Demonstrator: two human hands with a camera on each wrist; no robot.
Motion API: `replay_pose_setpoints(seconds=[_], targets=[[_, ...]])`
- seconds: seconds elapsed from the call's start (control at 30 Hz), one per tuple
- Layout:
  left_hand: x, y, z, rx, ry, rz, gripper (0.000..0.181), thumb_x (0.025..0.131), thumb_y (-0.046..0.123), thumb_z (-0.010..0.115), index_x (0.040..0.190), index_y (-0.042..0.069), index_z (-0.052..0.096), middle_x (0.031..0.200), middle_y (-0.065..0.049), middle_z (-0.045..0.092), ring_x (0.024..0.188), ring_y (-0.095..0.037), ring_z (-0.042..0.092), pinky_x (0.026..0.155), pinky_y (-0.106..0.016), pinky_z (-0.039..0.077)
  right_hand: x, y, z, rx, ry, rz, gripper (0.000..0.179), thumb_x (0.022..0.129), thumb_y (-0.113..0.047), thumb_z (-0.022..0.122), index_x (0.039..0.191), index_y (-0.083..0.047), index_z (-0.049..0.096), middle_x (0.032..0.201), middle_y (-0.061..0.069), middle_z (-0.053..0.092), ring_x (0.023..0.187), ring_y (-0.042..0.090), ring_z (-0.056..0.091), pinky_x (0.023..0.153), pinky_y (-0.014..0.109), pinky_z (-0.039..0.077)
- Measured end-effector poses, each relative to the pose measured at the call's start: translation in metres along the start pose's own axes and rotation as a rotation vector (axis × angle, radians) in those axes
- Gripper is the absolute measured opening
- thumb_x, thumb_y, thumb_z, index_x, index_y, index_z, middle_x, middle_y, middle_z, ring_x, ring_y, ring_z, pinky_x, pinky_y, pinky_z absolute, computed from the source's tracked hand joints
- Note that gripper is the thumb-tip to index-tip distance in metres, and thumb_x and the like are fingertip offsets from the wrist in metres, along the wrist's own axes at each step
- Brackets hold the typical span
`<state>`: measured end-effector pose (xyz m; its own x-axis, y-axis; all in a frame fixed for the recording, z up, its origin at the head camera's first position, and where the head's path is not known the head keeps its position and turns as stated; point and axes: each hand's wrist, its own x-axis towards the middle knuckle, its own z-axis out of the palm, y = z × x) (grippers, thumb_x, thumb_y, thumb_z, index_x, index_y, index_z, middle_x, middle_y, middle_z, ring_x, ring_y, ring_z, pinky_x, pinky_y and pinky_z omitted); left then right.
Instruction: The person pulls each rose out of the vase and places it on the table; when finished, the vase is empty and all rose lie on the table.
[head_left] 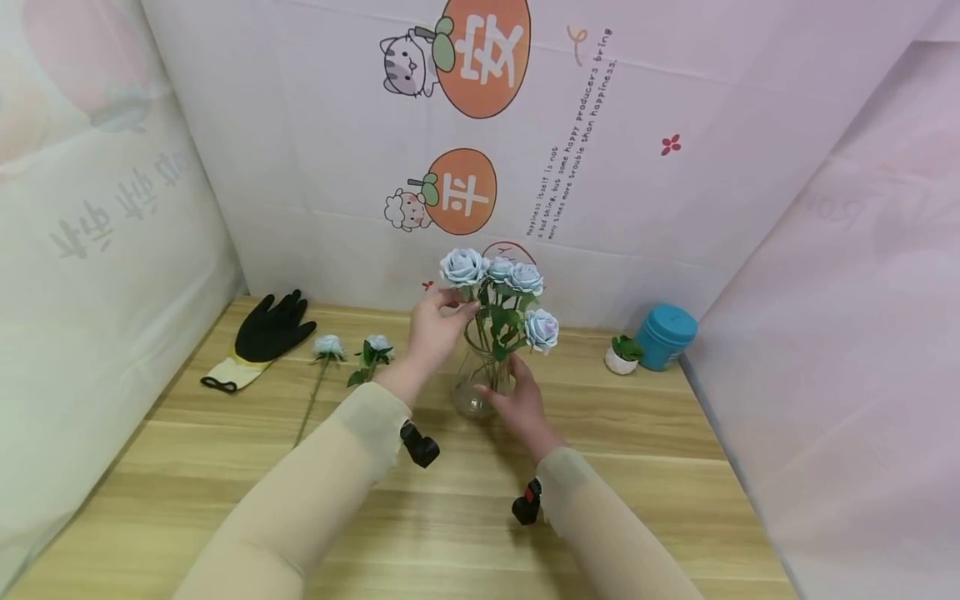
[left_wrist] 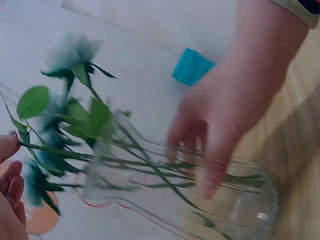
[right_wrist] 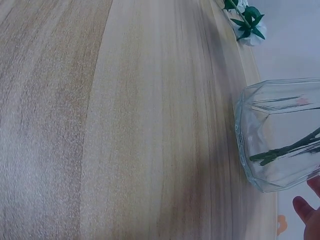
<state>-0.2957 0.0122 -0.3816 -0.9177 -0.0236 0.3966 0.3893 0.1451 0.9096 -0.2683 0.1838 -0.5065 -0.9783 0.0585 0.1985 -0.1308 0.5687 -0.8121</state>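
Up close, the right hand [head_left: 521, 404] grips the glass vase [head_left: 469, 403] on its right side, thumb across the front. The vase stands upright on the desk [head_left: 637, 467], mouth up, about midway between the left and right edges and closer to the back edge. Just beyond, the left hand [head_left: 435, 335] pinches the stem of a pale blue rose [head_left: 463, 267] above the rim. That bloom lies up and slightly right of the left hand, the nearer of the two; its stem's long axis runs steeply down through the mouth into the glass, flower end pointing up. Three more blooms [head_left: 542, 330] share the vase, one leaning toward the desk's right edge. Off to the left, two loose roses [head_left: 328, 347] lie toward the back edge, the outer one's stem running toward the near edge. A potted plant [head_left: 622, 357] sits beside a blue tub [head_left: 666, 335] near the back right corner, and a glove [head_left: 272, 333] lies by the back left corner.
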Motion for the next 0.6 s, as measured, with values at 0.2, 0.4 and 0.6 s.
replay_pose_setpoints(seconds=[0.2, 0.4, 0.6], targets=[[0.001, 0.035, -0.016, 0.003, 0.069, 0.256, 0.012, 0.092, 0.011, 0.072, 0.095, 0.001, 0.067, 0.098, -0.008, 0.064, 0.092, -0.021, 0.058, 0.081, -0.043, 0.046, 0.0, -0.002, 0.001, -0.006, 0.013, -0.03, 0.08, 0.08, -0.024, 0.085, 0.147, -0.012, 0.044, 0.143, 0.013, 0.051, 0.13, 0.03, 0.047, 0.108, 0.045, 0.037], [0.001, 0.066, -0.041, 0.004, 0.19, 0.505, 0.011, 0.094, 0.007, 0.068, 0.096, -0.003, 0.065, 0.085, -0.014, 0.068, 0.077, -0.025, 0.059, 0.066, -0.032, 0.041, 0.0, -0.002, 0.001, -0.024, -0.012, 0.008, 0.081, 0.08, -0.032, 0.084, 0.147, -0.013, 0.043, 0.145, 0.013, 0.048, 0.132, 0.028, 0.045, 0.109, 0.042, 0.036], [0.001, 0.079, -0.07, -0.003, 0.306, 0.515, 0.009, 0.093, 0.005, 0.069, 0.093, -0.004, 0.067, 0.082, -0.013, 0.068, 0.077, -0.018, 0.058, 0.063, -0.027, 0.035, -0.001, -0.001, 0.002, -0.005, -0.004, 0.011, 0.081, 0.081, -0.029, 0.083, 0.148, -0.012, 0.042, 0.146, 0.013, 0.047, 0.133, 0.029, 0.044, 0.11, 0.044, 0.035]])
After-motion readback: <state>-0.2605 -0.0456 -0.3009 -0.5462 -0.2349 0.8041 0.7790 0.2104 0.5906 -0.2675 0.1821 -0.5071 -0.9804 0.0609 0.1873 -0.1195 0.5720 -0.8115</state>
